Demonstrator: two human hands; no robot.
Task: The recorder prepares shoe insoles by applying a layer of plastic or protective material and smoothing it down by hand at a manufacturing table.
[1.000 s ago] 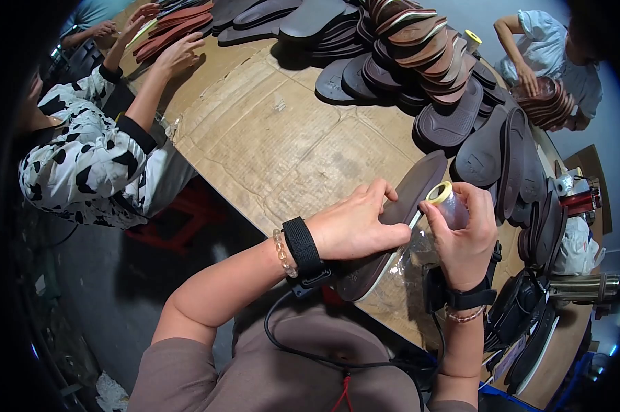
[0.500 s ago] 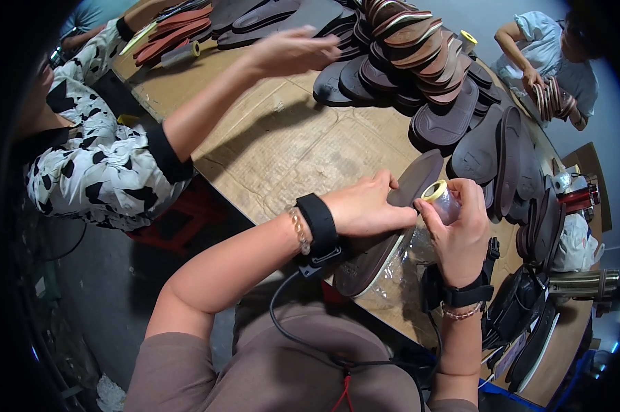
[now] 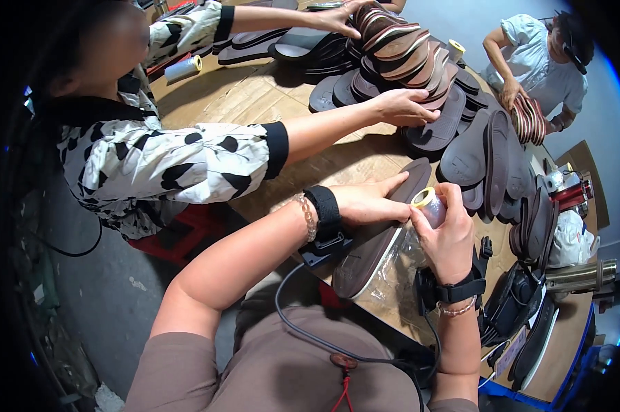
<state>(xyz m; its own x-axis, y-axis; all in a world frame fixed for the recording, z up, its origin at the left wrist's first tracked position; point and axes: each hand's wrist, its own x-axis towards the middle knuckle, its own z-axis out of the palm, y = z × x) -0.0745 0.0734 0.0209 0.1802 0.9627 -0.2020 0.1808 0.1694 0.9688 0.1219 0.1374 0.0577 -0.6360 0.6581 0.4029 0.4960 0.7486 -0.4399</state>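
At the near edge of the counter [image 3: 186,103] my left hand [image 3: 365,202] lay flat, fingers together, on a long dark sole [image 3: 382,237] that jutted over that edge. My right hand [image 3: 451,237] had its grip clamped on a roll of clear tape [image 3: 430,204], its film crinkled and glossy beneath. Toward the far edge, a co-worker's arm [image 3: 337,127] crossed the brown cardboard surface to a stack of smooth curved soles [image 3: 403,51], leaving little open room.
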